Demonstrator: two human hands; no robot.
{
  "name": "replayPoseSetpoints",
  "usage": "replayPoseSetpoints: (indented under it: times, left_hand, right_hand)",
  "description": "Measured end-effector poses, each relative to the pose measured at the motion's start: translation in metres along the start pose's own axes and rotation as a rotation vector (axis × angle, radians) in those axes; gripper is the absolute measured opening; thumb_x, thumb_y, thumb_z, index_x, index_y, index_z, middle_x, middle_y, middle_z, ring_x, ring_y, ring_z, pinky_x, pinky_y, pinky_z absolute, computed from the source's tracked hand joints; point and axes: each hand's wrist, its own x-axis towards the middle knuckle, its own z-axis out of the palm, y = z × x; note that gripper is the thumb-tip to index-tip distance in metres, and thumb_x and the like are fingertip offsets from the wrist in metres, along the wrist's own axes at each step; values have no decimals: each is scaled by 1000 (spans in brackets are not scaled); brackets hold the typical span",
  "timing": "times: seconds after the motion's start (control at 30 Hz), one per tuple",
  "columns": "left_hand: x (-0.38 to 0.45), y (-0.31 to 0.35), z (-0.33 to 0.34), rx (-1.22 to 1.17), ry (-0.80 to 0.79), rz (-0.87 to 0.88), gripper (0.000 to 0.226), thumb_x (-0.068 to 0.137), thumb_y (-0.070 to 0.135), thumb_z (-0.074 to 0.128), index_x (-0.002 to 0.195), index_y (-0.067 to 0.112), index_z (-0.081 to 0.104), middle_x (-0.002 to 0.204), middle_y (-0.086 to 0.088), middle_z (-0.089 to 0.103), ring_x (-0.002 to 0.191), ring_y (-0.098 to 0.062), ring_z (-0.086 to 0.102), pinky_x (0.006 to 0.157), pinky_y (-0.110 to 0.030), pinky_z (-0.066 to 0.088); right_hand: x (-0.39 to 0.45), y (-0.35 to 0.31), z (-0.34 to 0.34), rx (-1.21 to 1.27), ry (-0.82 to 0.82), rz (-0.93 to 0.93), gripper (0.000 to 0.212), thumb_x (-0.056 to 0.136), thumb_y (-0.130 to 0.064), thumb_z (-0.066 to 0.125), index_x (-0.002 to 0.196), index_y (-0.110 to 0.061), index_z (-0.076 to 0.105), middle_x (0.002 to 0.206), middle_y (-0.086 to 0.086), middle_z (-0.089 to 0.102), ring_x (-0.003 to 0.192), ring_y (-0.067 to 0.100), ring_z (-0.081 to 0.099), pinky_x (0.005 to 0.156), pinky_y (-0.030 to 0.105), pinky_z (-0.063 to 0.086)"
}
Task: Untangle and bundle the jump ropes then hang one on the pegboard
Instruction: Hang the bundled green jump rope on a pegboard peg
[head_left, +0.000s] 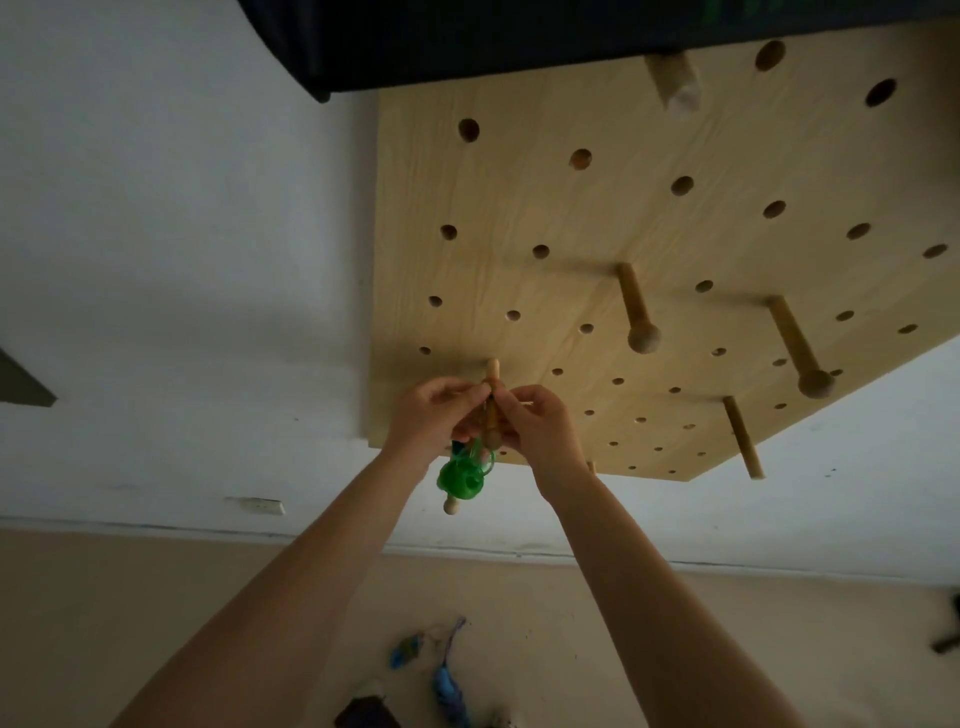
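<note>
Both arms reach up toward the wall. Left hand and right hand meet at a wooden peg near the lower left corner of the pegboard; each grip is closed, fingers pinching the cord of the green jump rope. The bundled rope hangs just below the hands, a wooden handle end showing beneath it. Beyond, on the floor, lies a blue jump rope. Other pegs stand further right on the board.

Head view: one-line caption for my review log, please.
Both hands work a green jump rope bundle at a peg on the wooden pegboard.
</note>
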Motion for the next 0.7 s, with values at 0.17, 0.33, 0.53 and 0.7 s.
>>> replayPoseSetpoints:
  times: [0.17, 0.33, 0.53, 0.7]
  left_hand:
    - [-6, 0, 1, 4, -26, 35, 8, 88, 35, 75, 86, 28, 72, 73, 7, 76, 67, -11, 72, 66, -31, 61]
    - [-54, -25, -16, 207, 15, 92, 14, 92, 45, 64, 90, 32, 70, 73, 10, 73, 64, -5, 68, 59, -22, 53]
    - [-159, -106, -6, 419, 88, 25, 25, 79, 64, 51, 77, 42, 64, 78, 30, 65, 81, 5, 62, 66, -24, 44]
    - [-215, -226, 29, 549, 6, -131, 27, 87, 57, 59, 88, 32, 70, 89, 18, 69, 88, -4, 66, 70, -25, 48]
  right_hand:
    - [-4, -6, -1, -77, 3, 12, 33, 88, -36, 72, 94, -5, 62, 87, 16, 74, 82, 31, 74, 77, 43, 62]
    - [-41, 5, -22, -228, -133, -107, 21, 97, -28, 60, 93, -7, 61, 83, 8, 75, 77, 24, 73, 70, 38, 59]
    - [-122, 113, -84, -419, -207, -137, 11, 95, -29, 60, 88, -21, 62, 81, -2, 72, 74, 13, 70, 76, 39, 56]
    - [-157, 263, -122, -382, -222, 47, 14, 95, -20, 62, 84, -12, 63, 79, 8, 71, 79, 28, 69, 76, 45, 54]
